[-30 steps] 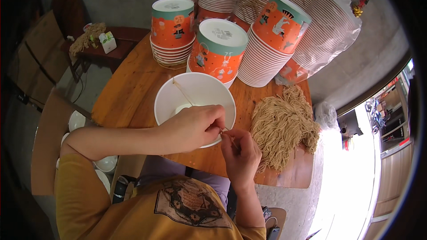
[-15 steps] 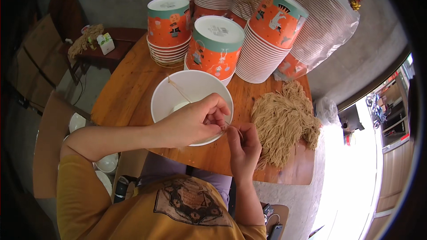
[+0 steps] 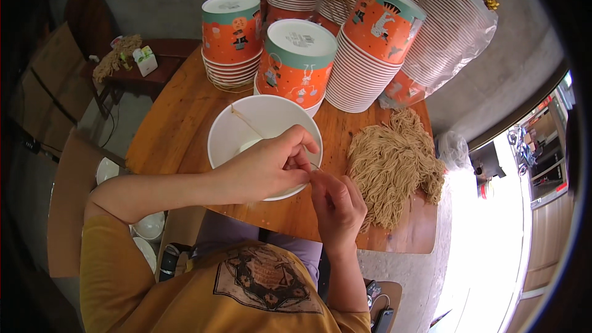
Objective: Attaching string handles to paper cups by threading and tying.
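Note:
A white paper bucket [image 3: 223, 124] sits mouth-up at the table's front edge. Tan string [image 3: 246, 122] runs from its far-left rim down inside and passes behind my left hand [image 3: 265, 163]. That hand reaches across the mouth, thumb and fingers pinched near the right rim. Against its fingertips, my right hand [image 3: 338, 209] is closed in a pinch too. A short bit of string shows between the two hands; its ends are hidden by the fingers. The near rim is partly covered by my left hand.
Upside-down orange and green paper buckets [image 3: 299, 68] stand stacked just beyond, with plastic-wrapped stacks [image 3: 450, 31] behind. A heap of tan strings [image 3: 394, 166] lies right of my hands on the wooden table [image 3: 166, 129]. White bowl-like containers [image 3: 148, 227] sit low at the left.
My right hand has turned slightly, its fingers now closer against my left fingertips. The string loop seen by the right fingers is now mostly hidden. The bucket stays put.

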`<state>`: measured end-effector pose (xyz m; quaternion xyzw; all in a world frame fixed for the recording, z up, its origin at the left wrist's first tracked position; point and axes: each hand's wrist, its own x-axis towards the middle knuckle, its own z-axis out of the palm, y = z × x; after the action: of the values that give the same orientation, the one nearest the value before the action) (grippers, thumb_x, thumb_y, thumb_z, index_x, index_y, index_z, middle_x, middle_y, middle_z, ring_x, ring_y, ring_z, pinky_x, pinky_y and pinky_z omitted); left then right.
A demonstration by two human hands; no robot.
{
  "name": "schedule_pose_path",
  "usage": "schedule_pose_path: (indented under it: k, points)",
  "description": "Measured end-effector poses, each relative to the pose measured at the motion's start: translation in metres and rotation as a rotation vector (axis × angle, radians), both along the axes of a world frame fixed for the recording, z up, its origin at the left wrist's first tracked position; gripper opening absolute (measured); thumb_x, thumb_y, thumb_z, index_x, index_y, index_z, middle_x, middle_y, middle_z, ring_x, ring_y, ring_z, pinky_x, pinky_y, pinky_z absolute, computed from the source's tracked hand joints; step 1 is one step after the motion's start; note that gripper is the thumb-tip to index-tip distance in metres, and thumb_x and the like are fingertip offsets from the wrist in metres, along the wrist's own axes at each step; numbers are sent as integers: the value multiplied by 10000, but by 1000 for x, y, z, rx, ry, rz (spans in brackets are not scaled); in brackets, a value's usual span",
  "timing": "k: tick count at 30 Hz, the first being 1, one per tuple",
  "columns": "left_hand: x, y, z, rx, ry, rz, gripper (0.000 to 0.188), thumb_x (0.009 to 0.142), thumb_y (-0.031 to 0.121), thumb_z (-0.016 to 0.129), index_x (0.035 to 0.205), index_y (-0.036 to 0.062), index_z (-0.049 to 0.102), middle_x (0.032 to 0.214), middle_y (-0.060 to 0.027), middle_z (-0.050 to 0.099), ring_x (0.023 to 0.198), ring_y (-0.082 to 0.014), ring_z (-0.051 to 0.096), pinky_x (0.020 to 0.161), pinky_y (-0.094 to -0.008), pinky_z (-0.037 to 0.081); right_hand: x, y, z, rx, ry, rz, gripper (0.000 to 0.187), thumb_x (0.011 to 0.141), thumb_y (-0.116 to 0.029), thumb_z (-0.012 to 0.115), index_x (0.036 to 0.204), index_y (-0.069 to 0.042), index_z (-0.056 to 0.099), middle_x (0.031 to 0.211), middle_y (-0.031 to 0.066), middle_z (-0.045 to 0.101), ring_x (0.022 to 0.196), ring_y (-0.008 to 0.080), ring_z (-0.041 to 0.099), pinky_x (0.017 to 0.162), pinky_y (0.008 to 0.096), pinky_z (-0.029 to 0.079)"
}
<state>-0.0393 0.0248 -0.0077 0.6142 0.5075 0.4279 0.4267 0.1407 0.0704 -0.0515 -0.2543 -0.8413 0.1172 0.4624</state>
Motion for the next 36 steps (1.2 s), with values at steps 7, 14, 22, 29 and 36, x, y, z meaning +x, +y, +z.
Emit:
schedule_pose_path:
  k: [7,14,22,29,36]
  points:
    - [5,-4,6,0,56,-26,326,895,33,611,1163,56,427,895,-17,555,826,-95,536,760,-266,454,-3,-1,-3,-21,24,-6,310,725,37,705,988,-108,626,656,28,499,562,209,508,504,330,428]
    - [-2,-1,2,1,157,-37,221,900,88,587,1076,8,481,879,-100,608,826,-206,625,736,-320,499,-2,-5,-4,-439,196,67,134,818,37,683,910,-36,618,748,43,605,620,98,556,551,223,449]
    - [-3,-4,8,9,309,-5,131,891,120,576,947,4,555,968,-124,615,865,-256,624,738,-340,496,-3,-3,-8,-491,254,89,90,855,27,667,911,-23,616,752,18,606,641,47,526,564,185,431]
    - [-4,-4,4,6,312,9,98,886,96,596,946,23,570,939,-71,566,789,-178,568,701,-302,465,2,1,-21,-681,380,134,64,872,7,661,906,-30,621,725,-45,578,651,6,466,586,162,390]
    - [-3,-5,9,-56,297,8,90,879,92,587,936,24,565,928,-62,559,788,-155,553,697,-289,455,5,-1,-13,-868,486,227,87,881,-8,651,953,-32,608,752,-45,569,678,6,463,621,159,387]
